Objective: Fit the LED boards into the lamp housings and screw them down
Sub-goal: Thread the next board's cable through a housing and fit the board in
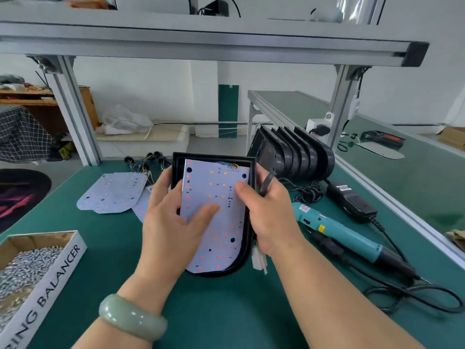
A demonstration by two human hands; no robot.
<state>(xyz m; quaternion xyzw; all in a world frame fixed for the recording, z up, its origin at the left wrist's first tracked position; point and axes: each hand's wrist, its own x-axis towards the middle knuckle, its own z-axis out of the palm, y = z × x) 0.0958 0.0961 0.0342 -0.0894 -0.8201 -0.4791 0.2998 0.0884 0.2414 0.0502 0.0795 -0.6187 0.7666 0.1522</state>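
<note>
L hand (171, 222) & R hand (273, 217) fingers curl round housing (214, 157), thumbs pressing LED board (208, 177); box (57, 273) reads "RING BALANCER".

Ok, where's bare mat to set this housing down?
Bare mat lies nearest you, below the held lamp housing, between the screw box and the screwdriver. A second patch sits between the screw box and the spare LED boards. Crowded right: screwdriver, cables, adapter, stacked housings.
</note>
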